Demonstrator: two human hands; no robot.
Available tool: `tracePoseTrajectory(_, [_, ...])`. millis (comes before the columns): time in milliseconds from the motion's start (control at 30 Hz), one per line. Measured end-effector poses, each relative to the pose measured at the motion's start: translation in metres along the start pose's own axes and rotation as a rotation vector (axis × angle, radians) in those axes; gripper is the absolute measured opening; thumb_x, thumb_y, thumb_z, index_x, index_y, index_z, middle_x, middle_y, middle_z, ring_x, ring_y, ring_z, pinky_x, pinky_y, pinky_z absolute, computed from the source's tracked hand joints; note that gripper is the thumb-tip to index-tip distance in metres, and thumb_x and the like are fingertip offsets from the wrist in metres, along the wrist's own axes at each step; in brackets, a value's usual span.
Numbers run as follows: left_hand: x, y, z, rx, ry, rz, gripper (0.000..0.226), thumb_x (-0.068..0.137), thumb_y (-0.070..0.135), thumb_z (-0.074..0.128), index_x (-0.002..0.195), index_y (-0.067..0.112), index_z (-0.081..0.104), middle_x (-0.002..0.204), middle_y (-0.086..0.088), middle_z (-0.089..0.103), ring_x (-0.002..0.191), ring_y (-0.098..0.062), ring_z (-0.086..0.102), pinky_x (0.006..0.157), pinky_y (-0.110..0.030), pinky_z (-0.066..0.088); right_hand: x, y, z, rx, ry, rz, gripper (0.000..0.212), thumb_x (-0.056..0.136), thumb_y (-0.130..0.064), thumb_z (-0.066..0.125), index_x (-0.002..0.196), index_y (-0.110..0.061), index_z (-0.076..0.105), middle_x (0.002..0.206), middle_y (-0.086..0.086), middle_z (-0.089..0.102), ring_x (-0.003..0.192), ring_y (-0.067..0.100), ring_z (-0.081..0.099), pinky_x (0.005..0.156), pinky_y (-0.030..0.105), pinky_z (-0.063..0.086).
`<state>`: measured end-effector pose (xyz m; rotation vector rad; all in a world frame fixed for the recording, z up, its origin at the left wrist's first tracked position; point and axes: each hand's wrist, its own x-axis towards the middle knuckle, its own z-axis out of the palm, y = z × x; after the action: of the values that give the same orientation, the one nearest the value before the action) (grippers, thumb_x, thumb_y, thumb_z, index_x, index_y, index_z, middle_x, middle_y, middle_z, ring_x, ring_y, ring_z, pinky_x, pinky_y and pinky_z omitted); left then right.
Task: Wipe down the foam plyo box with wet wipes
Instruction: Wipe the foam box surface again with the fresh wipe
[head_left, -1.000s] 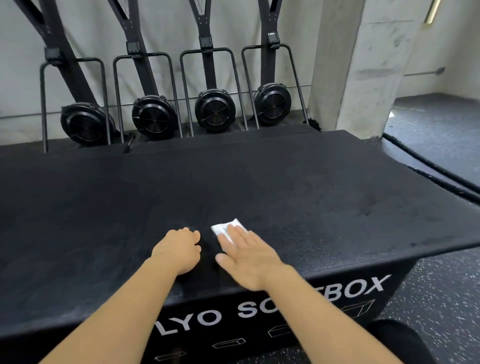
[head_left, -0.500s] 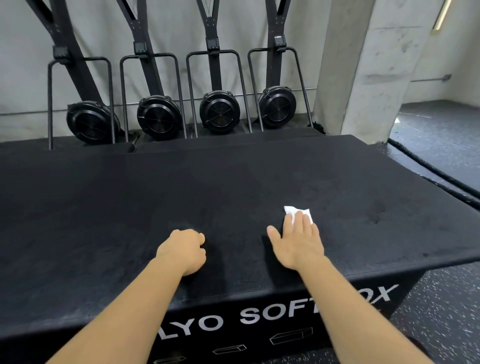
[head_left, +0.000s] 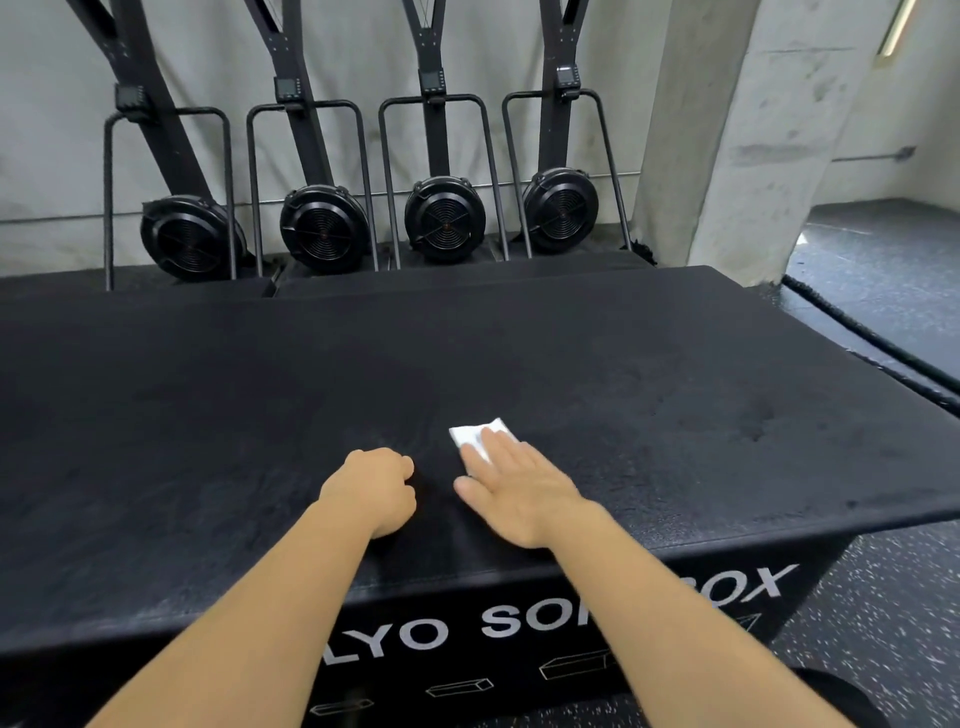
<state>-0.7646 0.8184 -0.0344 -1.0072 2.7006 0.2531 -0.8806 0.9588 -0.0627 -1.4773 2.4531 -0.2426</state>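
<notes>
Here, the foam plyo box (head_left: 208, 415) fills most of the view: a wide black block with a textured top and white lettering (head_left: 410, 634) on its near side, partly covered by the forearms. The wet wipe (head_left: 475, 439) lies flat on the box's top, close to its near edge and about midway along its width. It is a small white folded piece, and only its far part shows.

The right hand (head_left: 519, 493) lies palm down on the box's top, fingers straight and close together, their tips pressing on the near part of the wipe. Its thumb is spread to the side and rests on the box's surface. The left hand (head_left: 371, 491) sits on the box's top just beside the right one, touching neither it nor the wipe. Its fingers are curled into a fist, and nothing shows inside it. Both bare forearms reach in over the box's near edge.

Behind the box's far edge, four black fan-wheel machines (head_left: 324, 228) stand in a row against a pale wall, each with an upright mast and a tubular frame. Past the box's far right corner rises a concrete pillar (head_left: 753, 130). To the right of the box, a thick dark rope (head_left: 872, 333) runs along the floor (head_left: 883, 623).
</notes>
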Motion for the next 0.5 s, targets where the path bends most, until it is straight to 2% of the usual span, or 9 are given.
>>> tracePoseTrajectory(67, [0.001,-0.001,0.001,0.000,-0.006,0.002,0.040,0.100,0.024,0.037,0.140,0.022,0.044,0.147,-0.003,0.040,0.134,-0.022,0.035,0.093,-0.034,0.046,-0.007,0.029,-0.009,-0.012,0.034,0.063,0.052,0.100,-0.049,0.017,0.144,-0.024,0.027,0.152,0.002,0.020,0.144,0.024,0.014,0.114,0.037,0.021])
tracePoseTrajectory(133, [0.001,-0.001,0.002,-0.005,0.001,-0.001,0.040,0.100,0.023,0.037,0.139,0.022,0.044,0.146,-0.003,0.041,0.134,-0.021,0.033,0.091,-0.034,0.045,-0.015,0.056,-0.018,-0.039,0.029,0.146,0.058,0.095,-0.051,0.012,0.141,-0.022,0.030,0.146,0.005,0.026,0.131,0.028,0.029,0.109,0.038,0.027])
tracePoseTrajectory(200, [0.001,-0.001,0.002,-0.011,0.003,-0.004,0.040,0.099,0.022,0.038,0.139,0.023,0.045,0.146,-0.003,0.041,0.135,-0.021,0.032,0.091,-0.034,0.045,-0.021,0.079,-0.026,-0.038,0.024,0.221,0.061,0.094,-0.051,0.011,0.144,-0.020,0.029,0.151,0.010,0.023,0.122,0.028,0.032,0.109,0.040,0.027])
tracePoseTrajectory(267, [0.001,0.000,0.003,-0.014,0.000,-0.004,0.040,0.100,0.022,0.037,0.139,0.023,0.045,0.147,-0.003,0.040,0.136,-0.021,0.032,0.092,-0.034,0.045,-0.023,0.094,-0.031,-0.007,0.025,0.275,0.059,0.095,-0.050,0.012,0.144,-0.023,0.028,0.151,0.005,0.022,0.119,0.027,0.032,0.107,0.039,0.027])
tracePoseTrajectory(333, [0.001,0.001,0.002,-0.015,0.000,-0.005,0.040,0.100,0.022,0.037,0.139,0.023,0.045,0.147,-0.003,0.039,0.136,-0.020,0.031,0.093,-0.034,0.044,-0.020,0.096,-0.032,0.018,0.024,0.319,0.056,0.100,-0.049,0.015,0.149,-0.023,0.022,0.154,0.003,0.018,0.131,0.028,0.028,0.111,0.039,0.022])
tracePoseTrajectory(433, [0.000,0.001,0.001,-0.023,-0.003,-0.009,0.040,0.099,0.022,0.038,0.139,0.024,0.045,0.148,-0.003,0.038,0.136,-0.021,0.031,0.091,-0.033,0.043,-0.008,0.078,-0.027,-0.016,0.015,0.434,0.064,0.102,-0.051,0.013,0.156,-0.017,0.007,0.163,0.009,0.000,0.148,0.027,0.003,0.120,0.041,0.008])
tracePoseTrajectory(500, [0.000,0.001,0.000,-0.030,-0.003,-0.013,0.040,0.099,0.023,0.039,0.138,0.024,0.046,0.148,-0.003,0.037,0.135,-0.022,0.033,0.087,-0.032,0.042,0.001,0.056,-0.021,-0.027,0.029,0.516,0.071,0.102,-0.054,0.011,0.157,-0.012,-0.001,0.163,0.011,-0.009,0.150,0.026,-0.010,0.121,0.041,0.002])
